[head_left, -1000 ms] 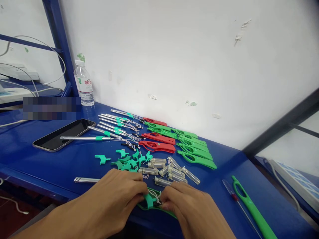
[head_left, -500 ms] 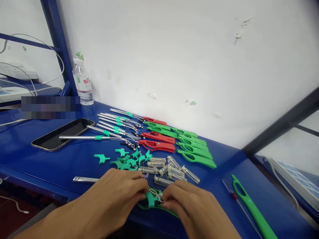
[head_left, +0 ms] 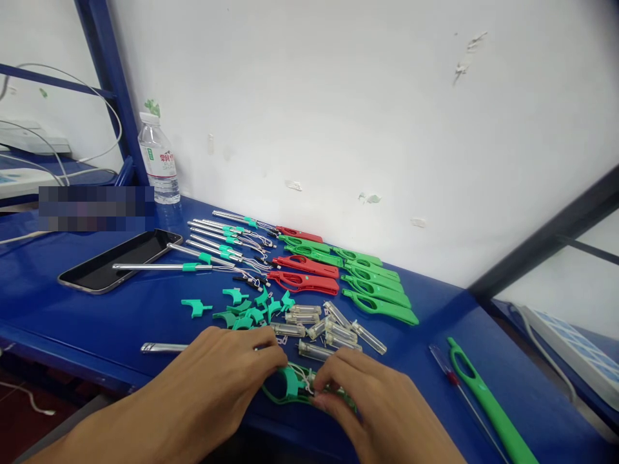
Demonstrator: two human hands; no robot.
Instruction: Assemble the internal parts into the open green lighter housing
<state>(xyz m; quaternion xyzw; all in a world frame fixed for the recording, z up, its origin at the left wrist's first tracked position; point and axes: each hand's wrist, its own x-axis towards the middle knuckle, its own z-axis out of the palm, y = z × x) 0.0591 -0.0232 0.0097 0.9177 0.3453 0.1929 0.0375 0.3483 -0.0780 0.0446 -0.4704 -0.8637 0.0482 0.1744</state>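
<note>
An open green lighter casing (head_left: 273,396) lies at the table's front edge, partly under both hands. A teal trigger (head_left: 292,382) sits over its handle loop, and white wires (head_left: 305,372) curl beside it. Closed at the fingertips, my left hand (head_left: 236,367) pinches the trigger's left side. My right hand (head_left: 372,396) is closed too, thumb and forefinger on the small dark igniter (head_left: 308,389) at the wires; its far end is hidden by the fingers. A metal lighter tube (head_left: 162,348) pokes out from under my left wrist.
Behind the hands lie loose teal triggers (head_left: 197,307) and clear fuel tanks (head_left: 368,338). Farther back are wired metal tubes (head_left: 155,267), red casings (head_left: 304,282) and green casings (head_left: 382,309). A screwdriver (head_left: 452,379), phone (head_left: 91,277) and water bottle (head_left: 159,164) stand or lie around.
My right fingers have shifted slightly at the igniter, and more of the casing's handle loop shows below the trigger. The view has moved a little; the other parts lie as before.
</note>
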